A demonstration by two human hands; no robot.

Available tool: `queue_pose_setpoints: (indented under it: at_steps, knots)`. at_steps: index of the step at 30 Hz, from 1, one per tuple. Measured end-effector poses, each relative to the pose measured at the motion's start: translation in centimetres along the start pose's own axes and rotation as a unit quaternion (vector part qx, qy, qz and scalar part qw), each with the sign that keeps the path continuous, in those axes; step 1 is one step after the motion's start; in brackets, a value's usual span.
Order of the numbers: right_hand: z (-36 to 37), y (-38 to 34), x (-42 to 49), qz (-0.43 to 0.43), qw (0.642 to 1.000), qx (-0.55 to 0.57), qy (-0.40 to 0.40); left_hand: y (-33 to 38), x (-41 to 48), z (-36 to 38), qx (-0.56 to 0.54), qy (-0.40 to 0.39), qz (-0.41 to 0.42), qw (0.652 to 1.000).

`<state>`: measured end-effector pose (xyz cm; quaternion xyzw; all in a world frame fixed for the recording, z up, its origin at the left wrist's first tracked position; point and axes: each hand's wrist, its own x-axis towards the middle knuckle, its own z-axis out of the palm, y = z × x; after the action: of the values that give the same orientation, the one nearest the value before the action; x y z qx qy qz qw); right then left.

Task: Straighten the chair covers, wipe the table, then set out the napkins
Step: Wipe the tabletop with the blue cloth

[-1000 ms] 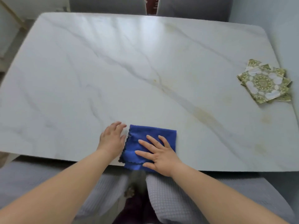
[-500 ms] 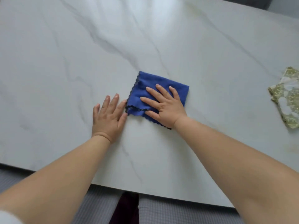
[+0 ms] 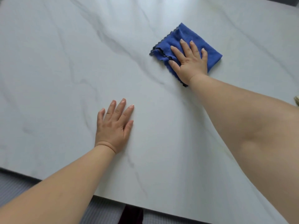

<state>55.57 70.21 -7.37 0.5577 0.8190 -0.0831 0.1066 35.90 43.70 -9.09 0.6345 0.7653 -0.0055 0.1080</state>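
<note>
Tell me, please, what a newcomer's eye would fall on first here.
The blue cloth stands out most, lying towards the far right of the white marbled table, with the right hand pressed flat on it. Nearer and further left, the left hand rests flat on the table, fingers spread.

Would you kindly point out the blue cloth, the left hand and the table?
blue cloth (image 3: 186,33): head view, uncovered upper part.
left hand (image 3: 114,126): head view, back of the hand.
table (image 3: 48,78): head view, bare top.
</note>
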Motion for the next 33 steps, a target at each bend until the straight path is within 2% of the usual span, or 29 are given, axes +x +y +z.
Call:
queue_pose_setpoints:
  at_steps: [4,15,19,22,25,28,33]
  knots:
    - [1.2,-1.3,-4.3,0.015,1.0,0.004,-0.008,0.1,0.2,-0.2,-0.002,-0.011,-0.007,1.0]
    - [7.0,-4.6,-26.9,-0.022,0.999,-0.003,-0.034,0.5,-0.4,-0.4,-0.005,-0.022,-0.007,1.0]
    - [9.4,-5.0,-33.9,-0.064,0.998,-0.011,-0.026,1.9,-2.1,-0.8,-0.017,-0.064,-0.02,0.998]
    - [10.3,-3.8,-37.7,-0.125,0.992,-0.011,-0.018,4.3,-5.2,-1.1,-0.01,-0.089,0.03,0.996]
    - [11.2,-1.7,-39.6,-0.184,0.982,-0.002,-0.03,6.1,-7.3,-0.8,-0.009,-0.108,0.079,0.991]
    - [11.5,-0.4,-40.7,-0.204,0.979,0.006,-0.024,7.7,-7.9,-0.5,-0.014,-0.116,0.103,0.988]
    - [10.8,2.4,-37.9,-0.239,0.971,0.021,-0.021,10.4,-5.7,-0.2,-0.047,-0.101,0.082,0.99]
